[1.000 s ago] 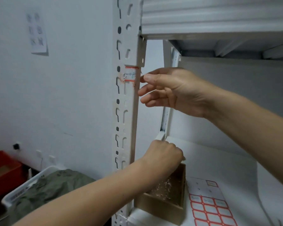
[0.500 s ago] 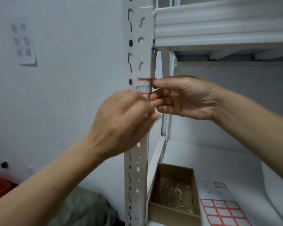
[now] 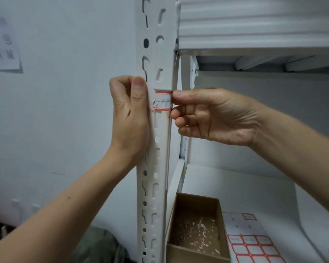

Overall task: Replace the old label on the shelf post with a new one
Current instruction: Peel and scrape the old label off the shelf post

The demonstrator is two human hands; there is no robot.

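Note:
The old label, white with red borders and blue handwriting, is stuck on the front of the white slotted shelf post; its left edge looks torn and scraped. My left hand holds the post from the left, thumb upright along the label's left edge. My right hand comes from the right with curled fingers, its index fingertip pinching at the label's right edge on the post's corner; the thumb is hidden. A sheet of new red-bordered labels lies on the lower shelf.
An open cardboard box with paper scraps inside sits on the lower shelf board beside the post. The upper shelf beam runs overhead. A paper notice hangs on the wall at left; green cloth lies below.
My left hand rose from the cardboard box to the post and settled on its left side by the label. The right hand stayed at the label's right edge.

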